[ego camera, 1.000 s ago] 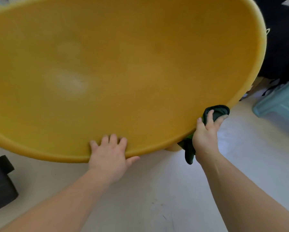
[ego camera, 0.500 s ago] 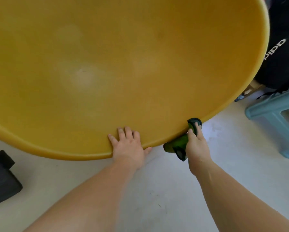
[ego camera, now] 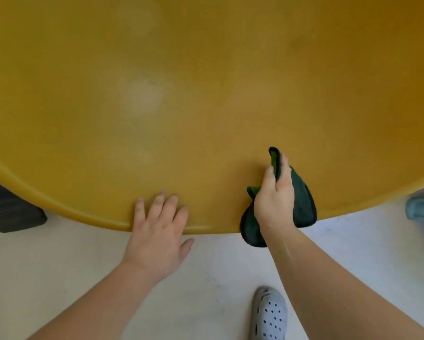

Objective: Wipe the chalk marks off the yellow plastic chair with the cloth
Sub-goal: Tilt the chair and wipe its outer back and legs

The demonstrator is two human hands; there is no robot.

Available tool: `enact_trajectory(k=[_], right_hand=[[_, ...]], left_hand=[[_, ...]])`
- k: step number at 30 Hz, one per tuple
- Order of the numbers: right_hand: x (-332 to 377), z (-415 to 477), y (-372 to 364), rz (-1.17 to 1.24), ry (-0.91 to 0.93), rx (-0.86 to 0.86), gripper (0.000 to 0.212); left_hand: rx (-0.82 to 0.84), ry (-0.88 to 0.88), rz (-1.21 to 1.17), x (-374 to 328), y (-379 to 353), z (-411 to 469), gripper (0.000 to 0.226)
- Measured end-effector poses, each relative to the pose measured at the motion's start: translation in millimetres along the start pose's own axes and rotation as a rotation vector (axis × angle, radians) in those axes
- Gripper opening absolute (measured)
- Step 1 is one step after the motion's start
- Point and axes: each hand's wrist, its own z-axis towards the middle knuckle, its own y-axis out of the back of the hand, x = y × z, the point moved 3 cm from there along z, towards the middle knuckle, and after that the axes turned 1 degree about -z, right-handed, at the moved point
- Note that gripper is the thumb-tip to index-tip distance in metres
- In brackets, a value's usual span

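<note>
Cloth [ego camera: 302, 200] gripped under right hand [ego camera: 274, 204], seemingly touching chair [ego camera: 206, 69]

Left hand [ego camera: 157, 233] flat, right hand [ego camera: 274, 202] gripping cloth [ego camera: 303, 200]

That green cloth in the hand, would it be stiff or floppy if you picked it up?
Probably floppy: the green cloth folds and droops past the edge of the yellow chair around the right hand gripping it. Likely light too, since thumb and fingers alone hold it.
</note>
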Motion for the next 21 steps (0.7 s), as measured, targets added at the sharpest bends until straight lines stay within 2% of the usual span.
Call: enact_trajectory(k=[4,6,9,11,15,18,21], right_hand=[[3,36,-50,-0.483,0.24,0.338,0.055],[1,51,-75,-0.725,0.285,0.419,0.057],[-5,54,-96,-0.983,0.309,0.437,0.059],[-9,33,-107,-0.993,0.391,0.505,0.059],[-15,-54,-110,-0.85,0.59,0.719,0.056],[-20,-108,-93,-0.688,0.532,0.787,0.053],[-20,-141,-71,-0.544,0.371,0.834,0.051]], left_hand=[[-0.181,0.132,-0.008,36,1,-26,0.064],[-0.228,0.107,0.002,48,-5,-38,0.065],[-0.25,0.028,0.027,55,-14,-46,0.065],[-0.249,0.032,-0.003,55,-15,-48,0.064],[-0.266,0.066,-0.138,52,-8,-49,0.058],[-0.345,0.098,-0.34,52,1,-56,0.044],[-0.398,0.184,-0.514,49,13,-74,0.031]])
